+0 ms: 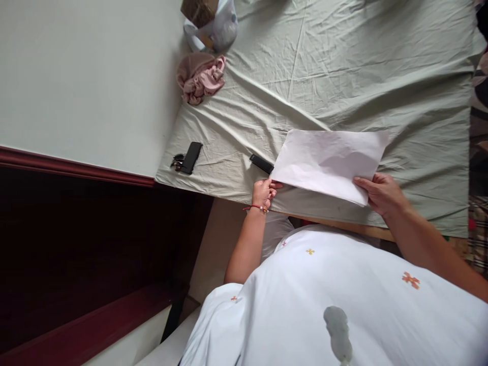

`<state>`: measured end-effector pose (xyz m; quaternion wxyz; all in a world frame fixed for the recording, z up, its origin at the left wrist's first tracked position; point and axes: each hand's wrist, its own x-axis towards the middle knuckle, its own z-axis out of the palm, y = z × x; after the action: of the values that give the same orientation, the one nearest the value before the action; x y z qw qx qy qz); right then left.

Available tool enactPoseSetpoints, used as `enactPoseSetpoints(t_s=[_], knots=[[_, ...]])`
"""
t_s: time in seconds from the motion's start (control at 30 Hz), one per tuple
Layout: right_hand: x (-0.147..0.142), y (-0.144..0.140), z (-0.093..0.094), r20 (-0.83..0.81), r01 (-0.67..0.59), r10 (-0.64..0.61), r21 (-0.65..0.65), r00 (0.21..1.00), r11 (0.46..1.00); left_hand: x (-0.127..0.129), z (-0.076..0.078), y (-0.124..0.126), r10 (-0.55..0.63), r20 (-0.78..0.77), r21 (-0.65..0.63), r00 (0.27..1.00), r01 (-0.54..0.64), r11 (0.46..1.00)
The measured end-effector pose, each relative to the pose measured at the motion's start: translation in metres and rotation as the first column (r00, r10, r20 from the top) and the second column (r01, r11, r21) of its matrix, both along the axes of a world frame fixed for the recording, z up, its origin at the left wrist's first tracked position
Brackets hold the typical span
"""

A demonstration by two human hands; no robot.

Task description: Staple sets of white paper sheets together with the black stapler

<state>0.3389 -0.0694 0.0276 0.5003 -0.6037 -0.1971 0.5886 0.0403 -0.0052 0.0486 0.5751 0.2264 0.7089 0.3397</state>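
Both my hands hold a white sheet of paper [330,160] above the cloth-covered table, near its front edge. Fingers of my left hand [264,193] pinch the sheet's near left corner; a red beaded bracelet is on that wrist. At the right end, my right hand [381,193] grips the near right corner, thumb on top and the other fingers mostly underneath. Whether there is more than one sheet I cannot tell. Just beyond my left hand lies a slim black object [261,163], partly covered by the paper.
A black rectangular case [191,157] lies on the left, with a small dark item [177,161] beside it. Farther back are a crumpled pink cloth [202,79] and a white plastic bag [223,30] with a brown box. The wrinkled pale green tablecloth [362,76] meets a wall on the left.
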Motion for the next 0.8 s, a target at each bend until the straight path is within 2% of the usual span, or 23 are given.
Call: enactPoseSetpoints(t_s=[0.17, 0.23, 0.3, 0.33, 0.4, 0.47, 0.5, 0.57, 0.63, 0.73, 0.8], knots=[[-0.009, 0.001, 0.006, -0.035, 0.072, -0.073, -0.042, 0.997, 0.997, -0.003, -0.008, -0.004, -0.033, -0.029, 0.033, 0.999, 0.034, 0.999], [-0.011, 0.0, 0.005, -0.033, 0.096, -0.097, -0.033, 0.995, 0.995, -0.005, -0.015, -0.007, -0.043, -0.12, 0.09, 0.992, 0.054, 0.994], [-0.012, -0.001, 0.003, -0.033, 0.119, -0.12, -0.028, 0.992, 0.992, -0.009, -0.021, -0.009, -0.016, -0.3, 0.213, 0.954, 0.083, 0.974], [-0.012, -0.002, 0.001, -0.034, 0.128, -0.129, -0.028, 0.991, 0.991, -0.012, -0.023, -0.01, 0.018, -0.414, 0.293, 0.91, 0.114, 0.949], [-0.012, -0.004, -0.003, -0.039, 0.14, -0.141, -0.03, 0.989, 0.99, -0.018, -0.026, -0.011, 0.102, -0.624, 0.432, 0.775, 0.233, 0.871], [-0.013, -0.005, -0.006, -0.043, 0.145, -0.146, -0.033, 0.988, 0.989, -0.022, -0.026, -0.011, 0.149, -0.75, 0.491, 0.644, 0.392, 0.778], [-0.013, -0.006, -0.007, -0.044, 0.146, -0.148, -0.034, 0.988, 0.989, -0.024, -0.026, -0.01, 0.15, -0.784, 0.495, 0.602, 0.462, 0.736], [-0.015, -0.007, -0.008, -0.042, 0.147, -0.148, -0.038, 0.988, 0.988, -0.027, -0.027, -0.008, 0.118, -0.82, 0.484, 0.56, 0.567, 0.667], [-0.016, -0.008, -0.009, -0.041, 0.143, -0.145, -0.041, 0.989, 0.989, -0.029, -0.03, -0.006, 0.077, -0.837, 0.464, 0.542, 0.627, 0.626], [-0.018, -0.009, -0.01, -0.043, 0.127, -0.129, -0.042, 0.991, 0.991, -0.03, -0.035, -0.003, 0.03, -0.846, 0.44, 0.533, 0.663, 0.606], [-0.018, -0.009, -0.011, -0.041, 0.119, -0.12, -0.041, 0.992, 0.992, -0.03, -0.035, -0.003, 0.021, -0.847, 0.43, 0.531, 0.662, 0.615]])
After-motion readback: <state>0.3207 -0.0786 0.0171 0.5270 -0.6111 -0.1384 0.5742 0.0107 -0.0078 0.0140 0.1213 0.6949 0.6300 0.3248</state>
